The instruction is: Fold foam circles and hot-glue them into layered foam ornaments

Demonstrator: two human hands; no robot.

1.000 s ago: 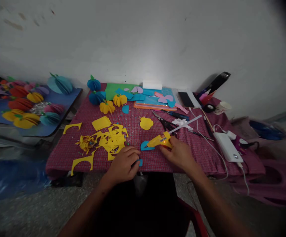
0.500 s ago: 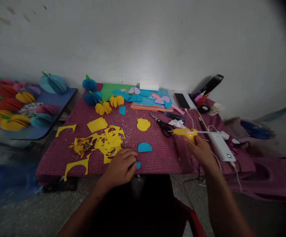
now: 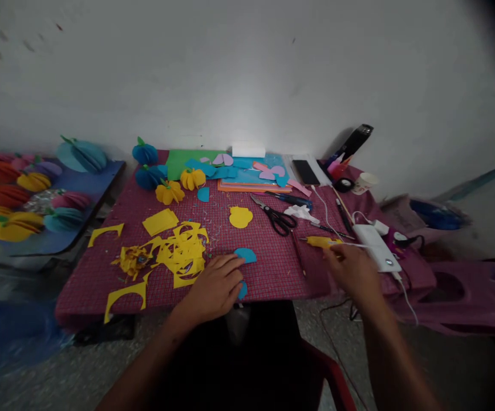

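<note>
Left hand (image 3: 215, 287) rests flat, fingers spread, on the maroon checked tabletop (image 3: 273, 268); the small blue half-round paper cutouts (image 3: 244, 255) lie at and under its fingertips. Paper judged light, floppy, easily creased: pinch by an edge. Right hand (image 3: 352, 271) is closed around the yellow glue gun (image 3: 321, 241), laid on the tabletop beside the white power bank (image 3: 376, 246).

Black-handled scissors (image 3: 273, 216) lie on the red checked tablecloth (image 3: 268, 268). Just to their left sits a yellow paper cut-out (image 3: 240, 217); farther left is a heap of yellow paper scraps (image 3: 179, 251). Behind the scissors lies a stack of coloured sheets (image 3: 247, 171), with a black phone (image 3: 305, 171) beside it. To the scissors' right rests a white power bank (image 3: 376, 246). Well left, paper pumpkins (image 3: 20, 194) crowd a blue board (image 3: 76, 220).
</note>
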